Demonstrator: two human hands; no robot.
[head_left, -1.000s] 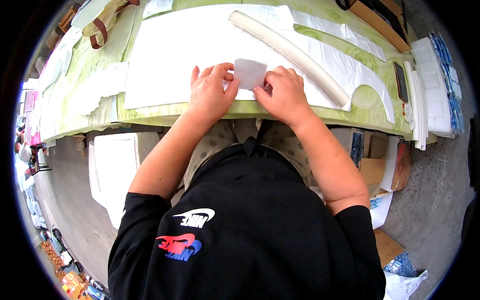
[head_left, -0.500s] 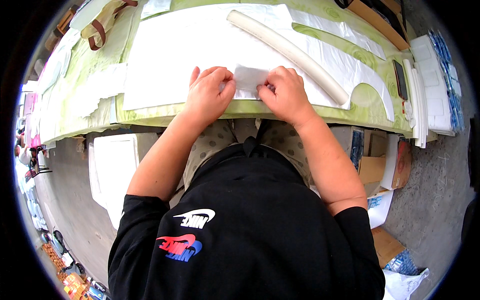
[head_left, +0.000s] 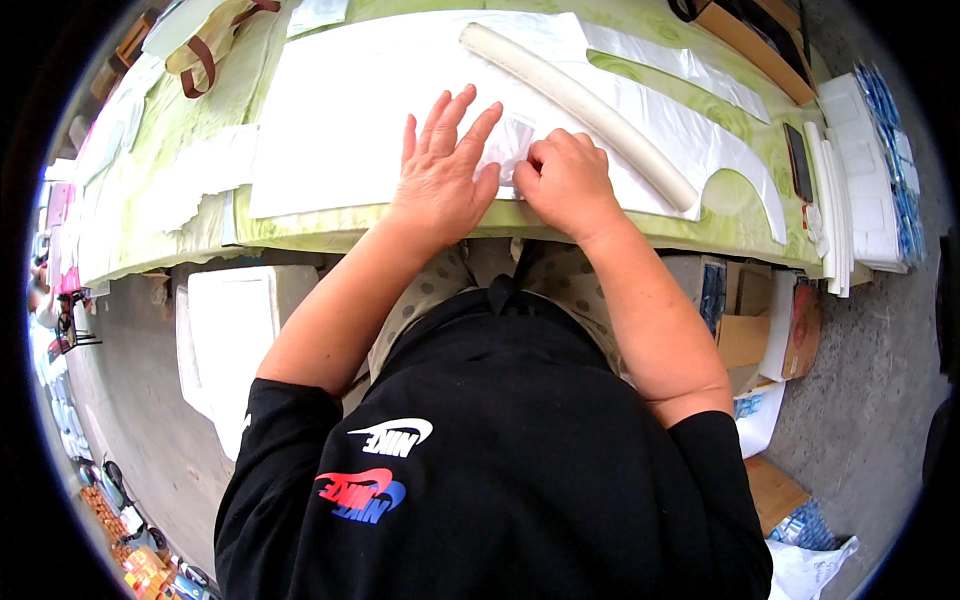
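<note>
A small, thin whitish sheet, like plastic film or a little bag (head_left: 512,138), lies between my hands over a large white sheet (head_left: 335,130). My left hand (head_left: 446,170) is spread with fingers apart, its thumb side against the small piece. Closed in a pinch, my right hand (head_left: 568,180) grips the right edge of that piece; its fingertips are partly hidden. Just right of my right hand a long white tube (head_left: 585,115) rests slantwise on the white sheet.
A green patterned cloth (head_left: 310,235) covers the table. At the right lie a dark phone (head_left: 799,160), white rolls (head_left: 835,215) and stacked white packs (head_left: 865,150). A bag with brown handles (head_left: 205,50) is at the far left. Cardboard boxes (head_left: 745,340) stand under the table.
My left hand has opened from a pinch on the small piece and spread its fingers, moving slightly away from me. The piece has turned and crumpled; my right hand stays closed on it.
</note>
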